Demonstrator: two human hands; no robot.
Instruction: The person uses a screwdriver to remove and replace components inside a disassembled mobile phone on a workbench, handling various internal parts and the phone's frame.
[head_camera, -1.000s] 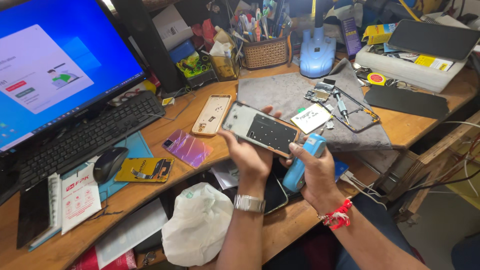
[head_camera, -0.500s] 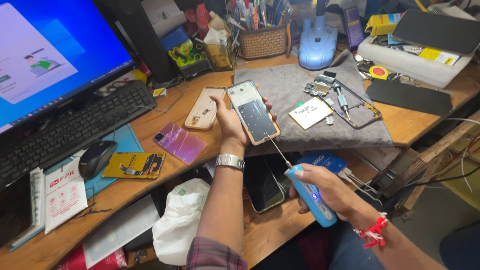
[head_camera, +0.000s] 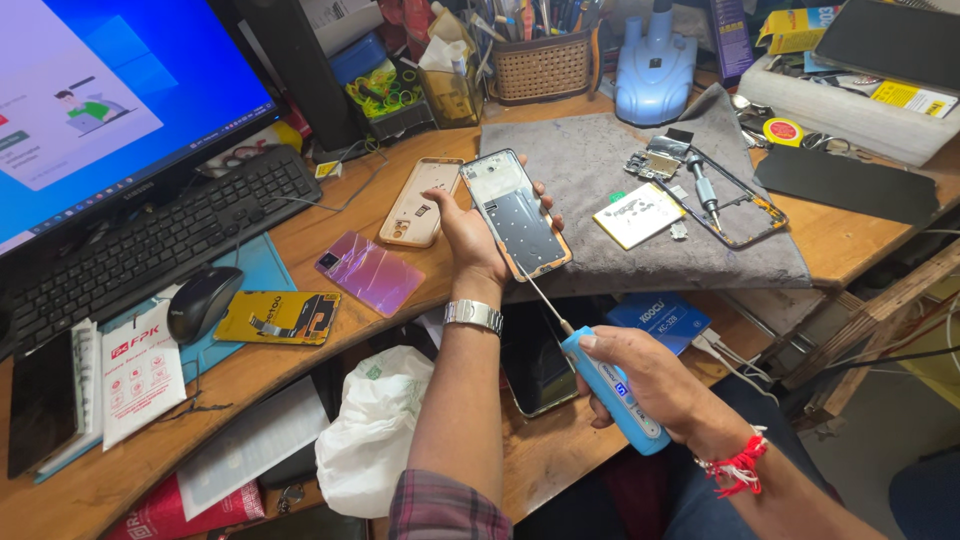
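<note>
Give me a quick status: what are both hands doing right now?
Left hand grips opened phone above grey mat. Right hand holds blue screwdriver, tip near phone's lower edge. Nothing between them.

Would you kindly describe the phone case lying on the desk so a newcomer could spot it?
Start at the black keyboard, then look right along the wooden desk. The peach phone case lies just left of the left hand, the only empty shell with its inside facing up.

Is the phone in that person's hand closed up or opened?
Opened: the phone in the left hand shows bare metal frame inside, no back cover.
</note>
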